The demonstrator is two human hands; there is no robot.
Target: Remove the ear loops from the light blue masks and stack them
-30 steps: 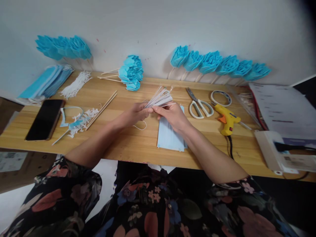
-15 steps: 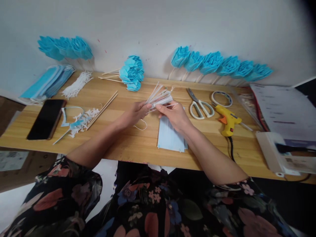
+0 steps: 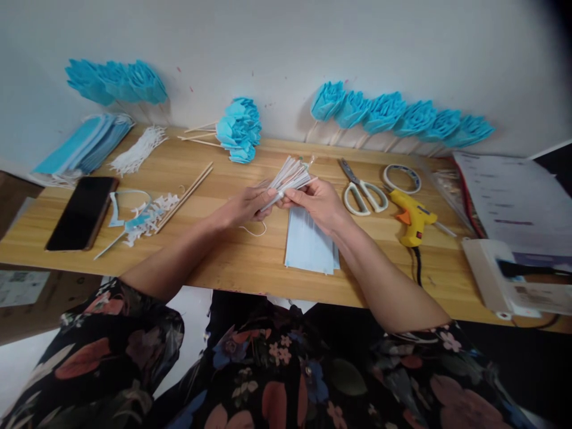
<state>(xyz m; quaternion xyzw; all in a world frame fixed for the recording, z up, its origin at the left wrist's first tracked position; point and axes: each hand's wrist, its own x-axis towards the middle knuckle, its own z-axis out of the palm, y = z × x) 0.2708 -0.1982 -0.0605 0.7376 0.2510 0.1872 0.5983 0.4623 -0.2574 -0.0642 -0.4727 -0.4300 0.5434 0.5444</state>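
A bundle of thin white strips (image 3: 290, 174) fans out upward above the wooden table. My left hand (image 3: 252, 204) pinches the lower left end of the bundle, thumb on top. From the other side my right hand (image 3: 318, 201) has its thumb and fingers closed on the same strips. A loose white cord loop (image 3: 257, 229) lies under my left hand. Below my right hand rest pale blue face mask sheets (image 3: 310, 243), partly covered by it. The fingertips under the bundle are hidden.
Scissors (image 3: 363, 189), a tape roll (image 3: 402, 178) and a yellow glue gun (image 3: 414, 217) lie to the right. Blue fabric flowers (image 3: 385, 113) lean on the wall; more flowers (image 3: 241, 130) lie at the back. On the left are a phone (image 3: 81, 213), face masks (image 3: 84, 146) and wooden sticks (image 3: 185, 198).
The strips have shifted in my hands and now look more bunched and upright. My right hand has moved slightly right, and both hands still hold the bundle.
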